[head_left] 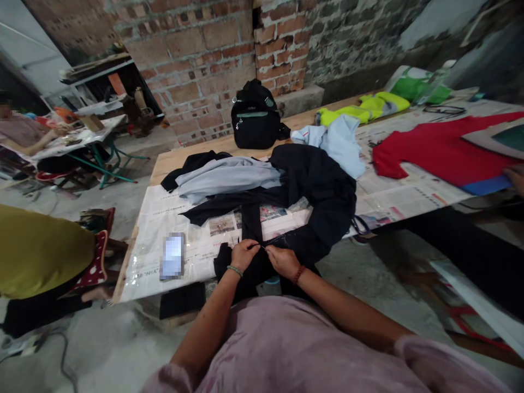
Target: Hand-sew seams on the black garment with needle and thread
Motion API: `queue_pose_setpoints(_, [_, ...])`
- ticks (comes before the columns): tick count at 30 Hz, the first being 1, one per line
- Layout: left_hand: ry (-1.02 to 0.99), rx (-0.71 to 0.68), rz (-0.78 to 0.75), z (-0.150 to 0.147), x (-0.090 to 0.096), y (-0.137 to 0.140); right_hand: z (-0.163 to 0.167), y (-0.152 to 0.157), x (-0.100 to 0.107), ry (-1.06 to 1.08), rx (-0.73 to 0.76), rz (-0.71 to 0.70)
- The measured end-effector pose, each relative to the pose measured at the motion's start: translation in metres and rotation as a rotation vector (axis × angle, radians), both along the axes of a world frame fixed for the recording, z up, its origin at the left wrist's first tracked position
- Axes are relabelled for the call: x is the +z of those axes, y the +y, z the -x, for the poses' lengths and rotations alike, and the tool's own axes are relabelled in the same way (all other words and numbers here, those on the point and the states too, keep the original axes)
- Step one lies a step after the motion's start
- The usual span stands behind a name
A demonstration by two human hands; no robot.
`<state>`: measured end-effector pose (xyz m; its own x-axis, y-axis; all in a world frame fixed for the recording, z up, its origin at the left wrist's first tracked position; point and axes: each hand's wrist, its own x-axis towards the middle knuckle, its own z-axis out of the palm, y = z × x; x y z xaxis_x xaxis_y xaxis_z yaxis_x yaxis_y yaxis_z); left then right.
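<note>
Close to the table's near edge, my left hand [244, 254] is closed in a pinch, a green beaded bracelet on its wrist. My right hand [283, 262], with a dark red bracelet, pinches just beside it. Between the fingertips shows a thin pale strand [263, 247], too small to tell whether needle or thread. Both hands are over a black garment [327, 218], which spreads across the table and hangs towards my lap. Fine light threads lie on the black cloth near my right hand. A grey piece of cloth [229, 176] rests on the garment's far part.
Newspaper covers the wooden table [139, 262]. A lit phone [172, 256] lies left; a black backpack [256, 117] stands behind. Rightward are light blue cloth [344, 142], a yellow vest [380, 106], a red garment [434, 147] and another person's hand [516, 177]. Other people sit left.
</note>
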<state>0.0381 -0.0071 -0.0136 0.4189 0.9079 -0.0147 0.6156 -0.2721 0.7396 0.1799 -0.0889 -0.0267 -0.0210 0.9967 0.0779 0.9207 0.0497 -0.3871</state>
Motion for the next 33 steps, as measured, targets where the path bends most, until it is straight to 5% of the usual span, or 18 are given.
queue_pose_setpoints(23, [-0.04, -0.062, -0.076, 0.006, -0.005, -0.01, 0.026, 0.013, 0.014, -0.04, -0.131, 0.173])
queue_pose_setpoints(33, [-0.105, -0.042, -0.123, 0.007, -0.011, -0.013, 0.023, 0.011, -0.001, 0.488, -0.23, 0.146])
